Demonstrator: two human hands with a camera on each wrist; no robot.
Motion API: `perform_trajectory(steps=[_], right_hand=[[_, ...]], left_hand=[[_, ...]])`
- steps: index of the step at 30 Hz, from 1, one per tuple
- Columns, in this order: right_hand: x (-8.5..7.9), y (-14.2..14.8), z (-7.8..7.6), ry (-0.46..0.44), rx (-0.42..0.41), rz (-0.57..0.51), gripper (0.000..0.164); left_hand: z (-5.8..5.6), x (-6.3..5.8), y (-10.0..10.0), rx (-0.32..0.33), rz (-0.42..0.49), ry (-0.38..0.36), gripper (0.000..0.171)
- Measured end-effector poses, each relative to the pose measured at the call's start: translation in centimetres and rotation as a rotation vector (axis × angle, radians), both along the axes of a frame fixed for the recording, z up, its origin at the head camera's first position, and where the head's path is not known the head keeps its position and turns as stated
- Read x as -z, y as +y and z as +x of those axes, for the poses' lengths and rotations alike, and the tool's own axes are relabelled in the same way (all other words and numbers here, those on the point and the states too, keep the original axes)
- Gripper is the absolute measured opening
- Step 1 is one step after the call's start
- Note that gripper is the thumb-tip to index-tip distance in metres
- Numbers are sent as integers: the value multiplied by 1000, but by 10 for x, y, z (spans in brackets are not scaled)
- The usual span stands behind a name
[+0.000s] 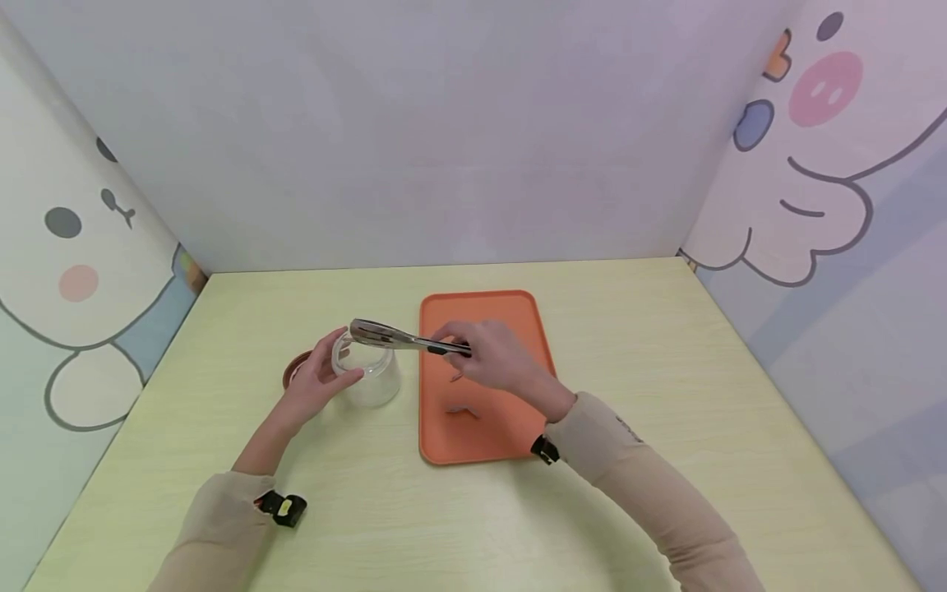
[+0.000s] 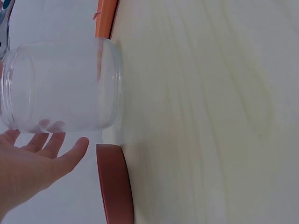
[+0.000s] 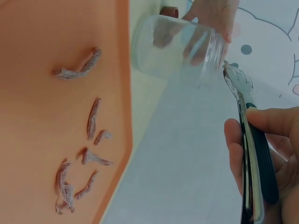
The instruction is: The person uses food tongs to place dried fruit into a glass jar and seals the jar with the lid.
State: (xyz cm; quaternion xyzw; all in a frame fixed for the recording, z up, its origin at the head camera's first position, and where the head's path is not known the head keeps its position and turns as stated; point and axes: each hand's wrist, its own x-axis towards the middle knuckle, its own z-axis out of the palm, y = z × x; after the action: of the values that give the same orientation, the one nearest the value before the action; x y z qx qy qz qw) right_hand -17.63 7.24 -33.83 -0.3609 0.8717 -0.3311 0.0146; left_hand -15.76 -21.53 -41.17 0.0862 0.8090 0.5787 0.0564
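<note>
A clear jar (image 1: 377,382) stands upright on the pale wooden table (image 1: 355,510), a little to the left of an orange tray (image 1: 444,440) and just beside it. The person's left hand (image 1: 314,382) grips it near the mouth, thumb on the near side and fingers reaching round the far side.

The right hand (image 1: 497,355) holds a pair of metal tongs (image 1: 392,337), thumb on one arm and fingers on the other, pinching the dark handle part. The tongs lie nearly level, pointing left, their tips above the jar's open mouth. The two arms sit close together; whether anything is caught between the tips I can't tell for sure.

On the tray, under and beyond the right hand, lie several shrivelled, whitish-brown pieces (image 3: 93,119), thin as twigs. Seen from the right wrist, a bent one lies apart from the others, and the rest are scattered loosely, a couple of them touching or overlapping.

A reddish-brown lid (image 2: 114,184) rests on the table on the other side of the jar, partly behind the left hand when seen from above.

Both arms wear beige sleeves (image 1: 636,469), with a small black device (image 1: 288,510) at each wrist. Behind the table rises a plain pale wall (image 1: 444,123), and big cartoon animals (image 1: 821,181) decorate the side walls.
</note>
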Motion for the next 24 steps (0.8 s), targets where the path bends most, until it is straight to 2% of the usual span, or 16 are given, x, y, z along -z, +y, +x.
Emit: perform_trajectory(steps=[9, 18, 24], right_hand=[[3, 4, -2, 47, -17, -38, 25], [-2, 30, -5, 61, 31, -49, 30], [1, 55, -7, 158, 85, -36, 31]], left_hand=[[-1, 1, 0, 3, 1, 7, 73], [-1, 0, 1, 9, 5, 22, 74], [-1, 1, 0, 12, 17, 25, 74]])
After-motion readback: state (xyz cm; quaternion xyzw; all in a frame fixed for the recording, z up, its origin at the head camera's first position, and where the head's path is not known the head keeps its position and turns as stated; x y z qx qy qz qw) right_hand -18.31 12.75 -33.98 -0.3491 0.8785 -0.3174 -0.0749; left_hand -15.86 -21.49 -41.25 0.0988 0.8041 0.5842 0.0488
